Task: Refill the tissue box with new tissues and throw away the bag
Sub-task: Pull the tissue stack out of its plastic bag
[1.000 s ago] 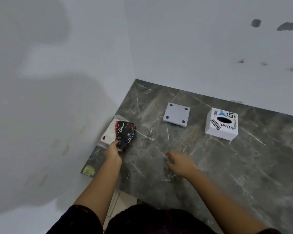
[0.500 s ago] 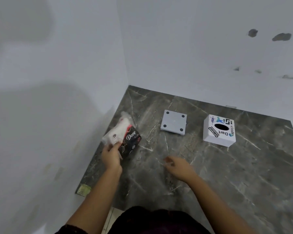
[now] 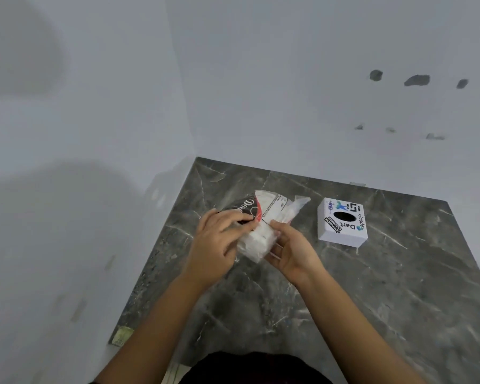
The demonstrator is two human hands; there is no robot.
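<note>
A clear tissue bag (image 3: 263,227) with a black-and-red label, full of white tissues, is held tilted, left of the upright white tissue box (image 3: 342,222).

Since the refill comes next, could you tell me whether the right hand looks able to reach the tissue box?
Probably yes: the tissue box stands just beyond the right hand with bare countertop between, though that hand is gripping the tissue pack.

One tissue pack (image 3: 263,225), one tissue box (image 3: 342,221).
</note>
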